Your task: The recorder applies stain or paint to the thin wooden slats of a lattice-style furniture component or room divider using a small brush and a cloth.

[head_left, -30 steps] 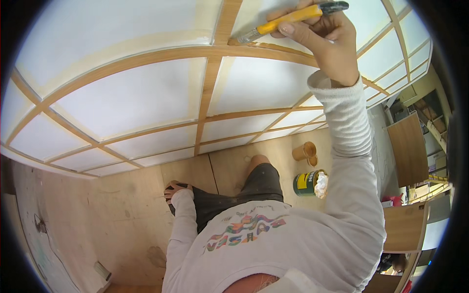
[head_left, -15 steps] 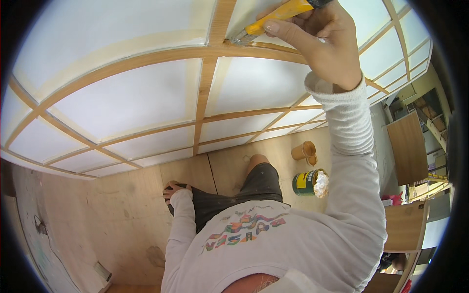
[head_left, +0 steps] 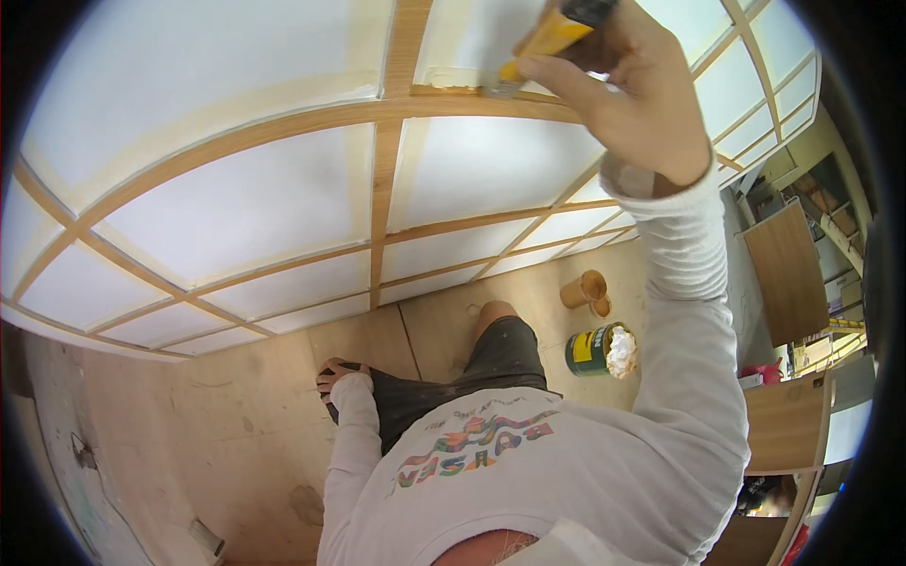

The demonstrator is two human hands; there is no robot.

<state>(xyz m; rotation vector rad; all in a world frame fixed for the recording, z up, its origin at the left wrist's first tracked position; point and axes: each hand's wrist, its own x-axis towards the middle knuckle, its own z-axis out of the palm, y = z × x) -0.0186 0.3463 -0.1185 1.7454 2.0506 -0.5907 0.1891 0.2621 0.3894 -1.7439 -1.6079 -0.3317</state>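
Observation:
My right hand (head_left: 651, 94) is closed around a paintbrush (head_left: 547, 47) with a yellow handle and black end. The brush's tip, smeared by motion, is at a horizontal wooden bar (head_left: 481, 104) of a large lattice with white panels (head_left: 510, 170). Pale yellowish strips (head_left: 406, 174) run along several panel edges. A wet-looking streak (head_left: 448, 87) lies on the bar left of the bristles. Down at my left knee, my left hand (head_left: 340, 375) lies on the dark shorts (head_left: 411, 396), fingers laid over the knee; it holds no tool that I can see.
On the plywood floor (head_left: 217, 424) right of my legs stands a green and yellow can (head_left: 587, 352), with a bunched white material (head_left: 621, 353) at its opening. Beside it are a brown-orange cup (head_left: 580, 291) and a smaller one. Wooden cabinets (head_left: 783, 429) stand at the far right.
My right hand and the brush have shifted; the bristles moved right along the bar, away from the upright, exposing the streak. My left hand stays on the knee.

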